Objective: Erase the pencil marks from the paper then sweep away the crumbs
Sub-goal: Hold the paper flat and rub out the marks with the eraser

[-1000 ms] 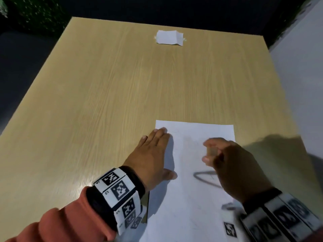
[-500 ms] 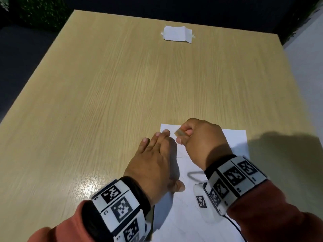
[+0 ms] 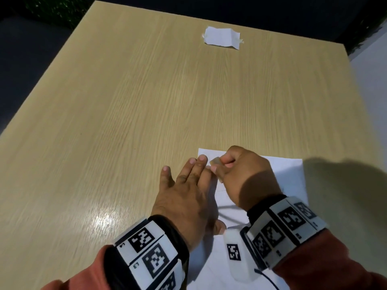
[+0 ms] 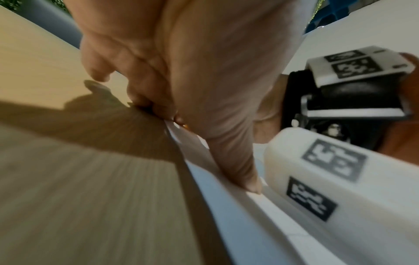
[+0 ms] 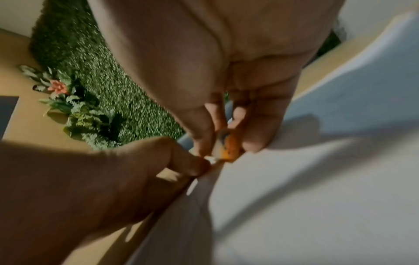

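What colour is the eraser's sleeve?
Orange, over a whitish eraser pinched in the right hand; clearest in the right wrist view.

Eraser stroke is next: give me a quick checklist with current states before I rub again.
1. Eraser gripped by right hand: ok.
2. Left hand flat, pinning the paper: ok.
3. Eraser on the sheet's far left corner: ok.
4. Left fingertips clear of the eraser's path: not ok, they sit right beside it.
5. Pencil marks left under the hands: cannot tell.
6. Crumbs on the sheet: cannot tell.
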The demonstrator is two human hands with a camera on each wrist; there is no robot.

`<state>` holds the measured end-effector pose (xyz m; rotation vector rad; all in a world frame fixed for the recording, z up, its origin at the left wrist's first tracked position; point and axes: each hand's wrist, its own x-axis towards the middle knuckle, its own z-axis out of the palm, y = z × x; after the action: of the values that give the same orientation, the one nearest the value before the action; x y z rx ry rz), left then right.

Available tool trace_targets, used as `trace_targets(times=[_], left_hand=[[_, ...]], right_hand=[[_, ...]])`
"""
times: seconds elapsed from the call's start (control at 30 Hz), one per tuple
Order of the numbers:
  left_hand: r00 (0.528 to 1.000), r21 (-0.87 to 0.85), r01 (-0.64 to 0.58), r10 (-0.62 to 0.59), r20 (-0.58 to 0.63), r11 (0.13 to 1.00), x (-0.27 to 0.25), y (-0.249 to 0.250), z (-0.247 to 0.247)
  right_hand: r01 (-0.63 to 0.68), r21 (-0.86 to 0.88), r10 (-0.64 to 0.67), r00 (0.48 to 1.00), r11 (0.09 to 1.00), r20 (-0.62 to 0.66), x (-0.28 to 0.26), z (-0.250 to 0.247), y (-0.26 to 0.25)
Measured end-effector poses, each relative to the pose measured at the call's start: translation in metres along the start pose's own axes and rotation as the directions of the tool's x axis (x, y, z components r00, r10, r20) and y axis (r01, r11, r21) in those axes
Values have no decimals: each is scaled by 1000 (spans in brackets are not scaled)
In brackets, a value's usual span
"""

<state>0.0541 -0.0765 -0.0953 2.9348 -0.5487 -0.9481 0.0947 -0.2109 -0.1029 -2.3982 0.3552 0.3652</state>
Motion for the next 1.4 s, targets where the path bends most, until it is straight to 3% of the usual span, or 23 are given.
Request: trace_targets(times=[0.17, 0.37, 0.47, 0.63, 0.77, 0.97, 1.1, 1.3, 1.4], left_hand=[[999, -131, -9, 13, 29, 991, 5, -4, 3], [1000, -108, -2, 4, 18, 994, 5, -3, 5], [1000, -138, 1, 3, 29, 990, 4, -3, 2], [1000, -145, -15, 18, 21, 989, 4, -5, 3], [1000, -126, -9, 11, 17, 992, 4, -5, 4], [1000, -151, -9, 12, 20, 989, 4, -5, 5], [1000, -138, 0, 4, 27, 990, 5, -3, 5], [999, -144, 13, -8, 38, 990, 5, -2, 6], [999, -155, 18, -13, 31, 988, 5, -2, 5]], right_hand=[[67, 9, -64, 980, 998, -191, 6, -30, 16], [95, 91, -100, 994, 991, 50, -2, -4, 12], [73, 88, -77, 996, 993, 47, 3, -6, 15], [69, 59, -62, 991, 996, -117, 7, -21, 17], [58, 91, -62, 997, 994, 39, 8, -3, 10], [56, -22, -58, 994, 998, -93, 17, -25, 13], [107, 14, -107, 994, 994, 18, 12, -18, 7], [102, -44, -103, 994, 994, -21, 18, -23, 4], [117, -96, -107, 989, 989, 100, 15, -22, -1]])
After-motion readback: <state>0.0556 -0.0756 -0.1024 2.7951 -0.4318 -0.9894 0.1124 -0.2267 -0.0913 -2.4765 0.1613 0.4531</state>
